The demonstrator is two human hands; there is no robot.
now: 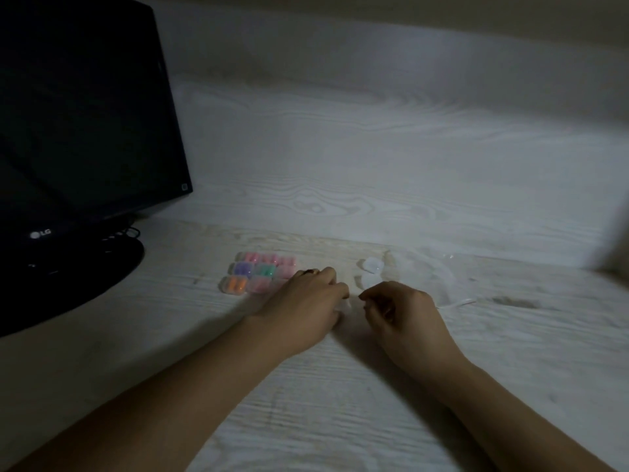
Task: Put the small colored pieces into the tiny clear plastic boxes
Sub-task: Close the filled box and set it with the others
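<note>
Several tiny clear boxes [258, 272] filled with pink, purple, green and orange pieces stand in a tight block on the desk. My left hand [306, 303] lies palm down just right of them, fingers curled over a pale clear box [344, 305] that is mostly hidden. My right hand [403, 310] faces it a few centimetres away, with curled fingers and forefinger and thumb close together. In the dim light I cannot see whether anything is between them. Two empty clear boxes [371, 265] sit just beyond my right hand.
A dark LG monitor [85, 131] on a round black base [112, 267] fills the left side, with cables behind it. A crumpled clear plastic bag [432, 277] lies right of the empty boxes. The white wood-grain desk [340, 386] meets a wall panel at the back.
</note>
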